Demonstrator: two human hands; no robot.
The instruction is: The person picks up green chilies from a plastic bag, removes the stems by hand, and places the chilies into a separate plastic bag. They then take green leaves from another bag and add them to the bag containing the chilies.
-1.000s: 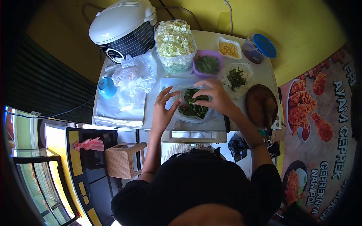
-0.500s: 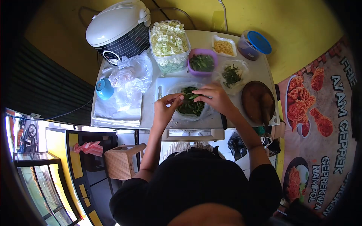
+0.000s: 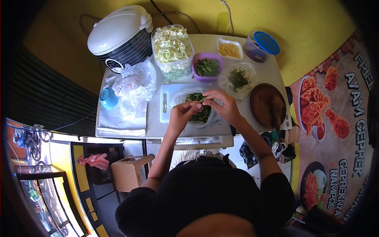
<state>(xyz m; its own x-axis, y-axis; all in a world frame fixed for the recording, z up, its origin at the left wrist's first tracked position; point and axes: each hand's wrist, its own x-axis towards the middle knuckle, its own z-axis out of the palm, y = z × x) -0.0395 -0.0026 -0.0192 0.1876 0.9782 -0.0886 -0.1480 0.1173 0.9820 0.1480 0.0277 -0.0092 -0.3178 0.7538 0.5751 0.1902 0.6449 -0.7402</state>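
Observation:
Both hands meet over a clear plastic bag (image 3: 214,117) of cut green vegetables (image 3: 202,114), which lies on a white cutting board (image 3: 166,103). My left hand (image 3: 184,113) pinches a small green piece (image 3: 202,100) between thumb and fingertips. From the right, my right hand (image 3: 222,103) closes its fingers on the same piece. Just behind them stands a purple container (image 3: 219,68) with green pieces inside. A second open bag (image 3: 252,75) with leafy greens is to the right of it.
A rice cooker (image 3: 118,35) and a tub of chopped cabbage (image 3: 172,47) stand at the back left. At left are plastic bags (image 3: 132,94) and a blue cup (image 3: 108,98). A stone mortar (image 3: 266,104), a white tray (image 3: 230,49) and a blue-lidded tub (image 3: 260,46) are at right.
My hands have come closer together, and the fingers of my right hand now meet those of my left hand at the green piece. The camera view has shifted slightly.

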